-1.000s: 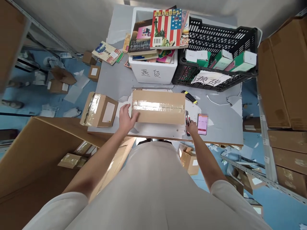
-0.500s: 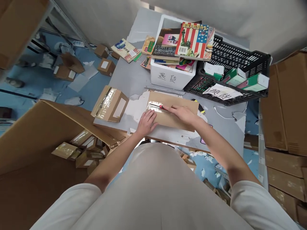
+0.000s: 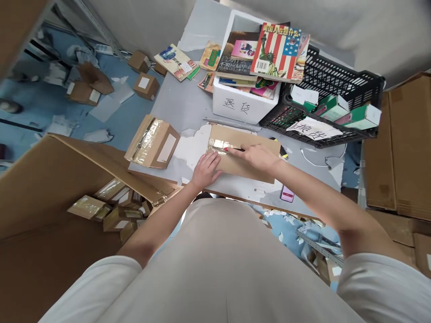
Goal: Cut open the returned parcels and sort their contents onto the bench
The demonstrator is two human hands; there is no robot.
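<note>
A flat brown cardboard box [image 3: 235,169] lies on the grey table in front of me, with shiny clear tape [image 3: 217,144] across its left part. My left hand [image 3: 206,170] rests on the box's near left edge, fingers stretched out flat. In my right hand [image 3: 258,157] is a slim red-and-black utility knife [image 3: 235,149], its tip end pointing left over the tape. Whether the blade touches the tape I cannot tell. Partly hidden behind the box's right end lies a black-and-yellow tool [image 3: 283,153].
A taped carton [image 3: 153,141] stands at the table's left. Behind are a white foam bin [image 3: 235,105] heaped with books and a black crate [image 3: 340,67] holding green-and-white boxes. A phone [image 3: 287,194] lies near the front edge. A large open carton [image 3: 84,157] with small parcels stands lower left.
My right hand has turned slightly and shows more of the knife's dark handle; its elbow has swung outward to the right. My left hand stays on the box. The phone is now uncovered.
</note>
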